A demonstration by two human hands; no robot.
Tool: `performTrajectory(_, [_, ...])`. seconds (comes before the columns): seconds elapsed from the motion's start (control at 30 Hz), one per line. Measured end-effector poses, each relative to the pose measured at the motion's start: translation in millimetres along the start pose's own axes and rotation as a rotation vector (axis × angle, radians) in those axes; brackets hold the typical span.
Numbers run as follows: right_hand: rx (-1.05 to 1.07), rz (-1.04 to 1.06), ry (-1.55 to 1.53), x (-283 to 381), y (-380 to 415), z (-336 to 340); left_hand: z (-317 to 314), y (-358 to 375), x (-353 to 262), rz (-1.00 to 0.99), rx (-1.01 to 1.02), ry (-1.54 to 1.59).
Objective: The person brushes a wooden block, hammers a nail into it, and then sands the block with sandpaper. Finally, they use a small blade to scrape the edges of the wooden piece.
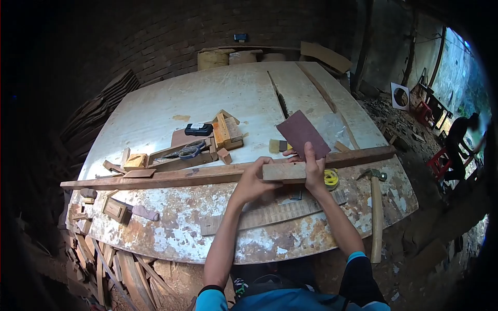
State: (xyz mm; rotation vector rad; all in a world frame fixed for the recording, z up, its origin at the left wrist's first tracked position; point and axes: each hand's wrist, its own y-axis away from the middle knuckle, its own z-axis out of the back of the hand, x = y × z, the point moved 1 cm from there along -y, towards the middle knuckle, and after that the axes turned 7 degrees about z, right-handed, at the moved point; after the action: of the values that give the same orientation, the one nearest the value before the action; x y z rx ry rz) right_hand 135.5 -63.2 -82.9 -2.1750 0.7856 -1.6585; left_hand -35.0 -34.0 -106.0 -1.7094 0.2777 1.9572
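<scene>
Over the near edge of the paint-flaked table, the left hand grips one end of a short wooden block. The right hand clasps its other end and pinches a maroon sandpaper sheet upright. Behind lies a long rough plank, with a wooden-handled hammer to the right and offcuts farther back.

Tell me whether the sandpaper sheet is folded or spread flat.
Spread flat: the sandpaper sheet stands as one open rectangle, pinched at its lower edge by the right hand.
</scene>
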Motion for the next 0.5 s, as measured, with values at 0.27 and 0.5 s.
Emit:
performTrajectory(0.27, [0.164, 0.181, 0.412, -12.7, -4.3, 30.8, 9.7, -0.9, -6.0, -0.404, -0.492, -0.027])
performTrajectory(0.5, [0.455, 0.066, 0.438, -34.0, 3.8, 16.0, 13.6, 2.8, -5.8, -0.335, -0.402, -0.356])
